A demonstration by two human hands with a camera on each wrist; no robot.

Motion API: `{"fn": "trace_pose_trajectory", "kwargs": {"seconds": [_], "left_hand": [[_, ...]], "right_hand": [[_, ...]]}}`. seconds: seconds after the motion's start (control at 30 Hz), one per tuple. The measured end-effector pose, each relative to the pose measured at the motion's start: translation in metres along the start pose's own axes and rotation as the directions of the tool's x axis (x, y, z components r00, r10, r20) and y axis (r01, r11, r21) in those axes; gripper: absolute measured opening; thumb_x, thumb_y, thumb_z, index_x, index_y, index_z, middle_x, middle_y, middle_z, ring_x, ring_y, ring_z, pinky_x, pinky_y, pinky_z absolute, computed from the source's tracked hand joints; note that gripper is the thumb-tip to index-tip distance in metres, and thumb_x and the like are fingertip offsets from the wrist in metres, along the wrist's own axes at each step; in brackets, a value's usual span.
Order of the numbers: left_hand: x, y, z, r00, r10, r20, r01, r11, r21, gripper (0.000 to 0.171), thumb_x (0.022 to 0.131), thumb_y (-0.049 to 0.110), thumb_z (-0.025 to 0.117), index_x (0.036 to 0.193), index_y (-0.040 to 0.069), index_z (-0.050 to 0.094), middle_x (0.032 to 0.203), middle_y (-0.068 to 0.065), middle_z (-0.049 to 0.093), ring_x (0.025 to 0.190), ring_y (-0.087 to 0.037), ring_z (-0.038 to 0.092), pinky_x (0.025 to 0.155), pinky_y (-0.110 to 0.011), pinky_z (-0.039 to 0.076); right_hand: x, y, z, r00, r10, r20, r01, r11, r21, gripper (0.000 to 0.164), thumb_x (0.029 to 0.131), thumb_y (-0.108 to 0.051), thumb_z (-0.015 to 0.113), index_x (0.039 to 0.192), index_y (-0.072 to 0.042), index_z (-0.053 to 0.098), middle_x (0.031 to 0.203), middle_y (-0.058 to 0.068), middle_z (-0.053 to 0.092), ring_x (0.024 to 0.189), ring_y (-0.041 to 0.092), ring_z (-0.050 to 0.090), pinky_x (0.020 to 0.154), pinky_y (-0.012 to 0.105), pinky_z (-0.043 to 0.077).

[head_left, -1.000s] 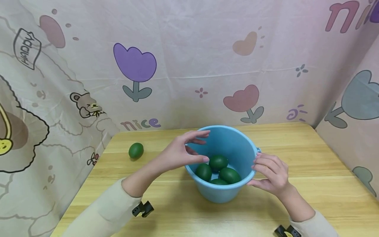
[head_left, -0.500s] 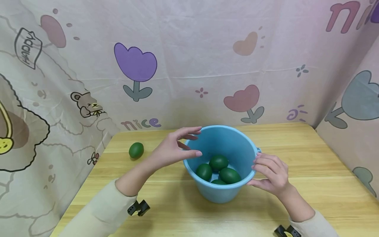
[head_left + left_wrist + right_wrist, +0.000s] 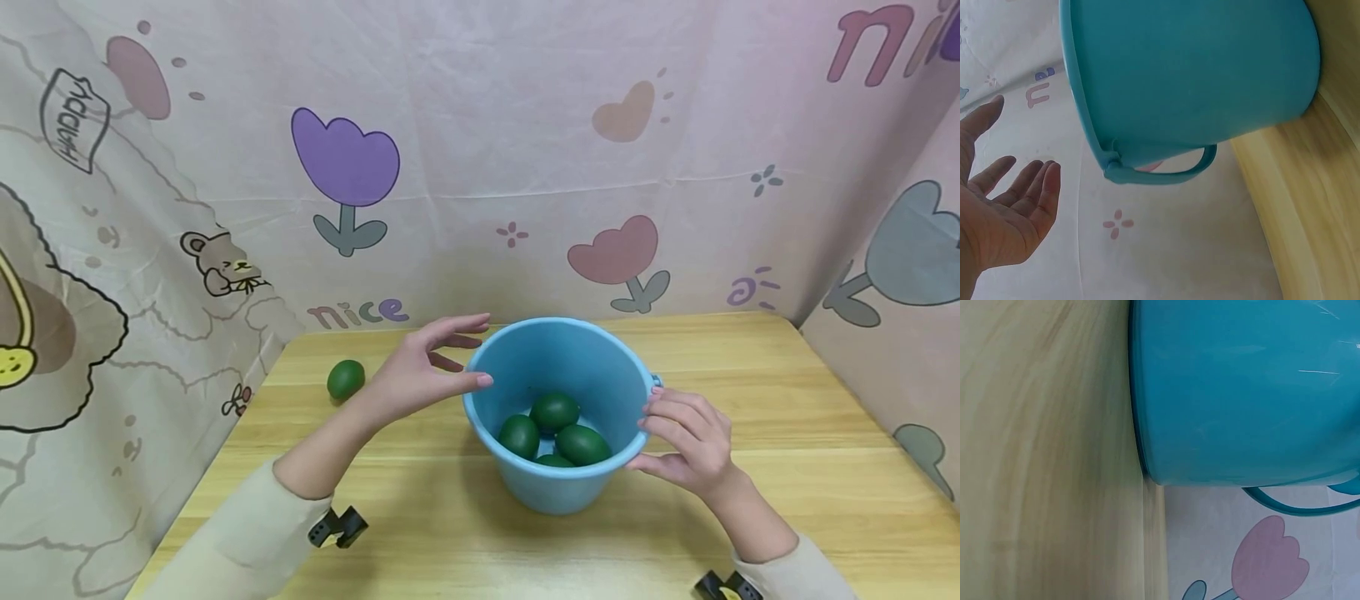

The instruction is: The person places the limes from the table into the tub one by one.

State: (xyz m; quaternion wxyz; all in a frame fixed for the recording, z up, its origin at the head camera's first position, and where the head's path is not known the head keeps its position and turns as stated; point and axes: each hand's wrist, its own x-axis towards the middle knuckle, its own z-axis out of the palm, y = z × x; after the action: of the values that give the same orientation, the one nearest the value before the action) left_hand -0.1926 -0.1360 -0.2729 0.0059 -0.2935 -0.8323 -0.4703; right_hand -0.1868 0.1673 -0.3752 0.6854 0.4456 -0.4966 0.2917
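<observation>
A light blue bucket (image 3: 558, 492) stands upright on the wooden table, with several smooth dark green oval fruits (image 3: 582, 445) at its bottom. My right hand (image 3: 688, 437) holds the bucket's right rim, fingertips at the edge and thumb below it. At the left rim my left hand (image 3: 423, 367) hovers with fingers spread and nothing between them; its thumb tip overlaps the rim in the head view. In the left wrist view that hand (image 3: 1007, 206) is apart from the bucket wall (image 3: 1191, 75). The right wrist view shows only the bucket (image 3: 1247, 394), the right hand hidden.
One more green oval fruit (image 3: 346, 380) lies on the table (image 3: 420, 517) at the back left, close behind the left wrist. A blue handle (image 3: 1166, 177) hangs off the bucket's rim. Printed cloth (image 3: 480, 167) walls the table's back and sides.
My left hand has drawn back to the left, from over the bucket's opening to just outside its left rim. The right hand and bucket stay put.
</observation>
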Motion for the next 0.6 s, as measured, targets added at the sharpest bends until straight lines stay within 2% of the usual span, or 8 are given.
{"fn": "trace_pose_trajectory", "kwargs": {"seconds": [0.17, 0.6], "left_hand": [[-0.003, -0.001, -0.007, 1.0, -0.008, -0.021, 0.009, 1.0, 0.006, 0.063, 0.079, 0.02, 0.077, 0.137, 0.018, 0.05, 0.134, -0.005, 0.055, 0.118, -0.023, 0.056, 0.088, -0.039, 0.053], [-0.011, -0.007, -0.019, 0.997, -0.038, -0.071, 0.042, 0.998, 0.054, 0.064, 0.079, 0.024, 0.077, 0.137, 0.021, 0.05, 0.133, 0.001, 0.056, 0.117, -0.019, 0.057, 0.09, -0.039, 0.052]], "right_hand": [[0.001, 0.0, 0.0, 1.0, 0.0, -0.002, 0.0, 1.0, 0.001, 0.052, 0.079, -0.047, 0.07, 0.062, 0.0, 0.059, 0.061, 0.014, 0.058, 0.061, 0.026, 0.056, 0.088, 0.026, 0.052], [-0.002, 0.0, -0.002, 1.0, 0.008, 0.011, -0.008, 1.0, -0.002, 0.052, 0.079, -0.048, 0.07, 0.063, 0.001, 0.06, 0.062, 0.015, 0.059, 0.062, 0.027, 0.056, 0.089, 0.026, 0.051]]}}
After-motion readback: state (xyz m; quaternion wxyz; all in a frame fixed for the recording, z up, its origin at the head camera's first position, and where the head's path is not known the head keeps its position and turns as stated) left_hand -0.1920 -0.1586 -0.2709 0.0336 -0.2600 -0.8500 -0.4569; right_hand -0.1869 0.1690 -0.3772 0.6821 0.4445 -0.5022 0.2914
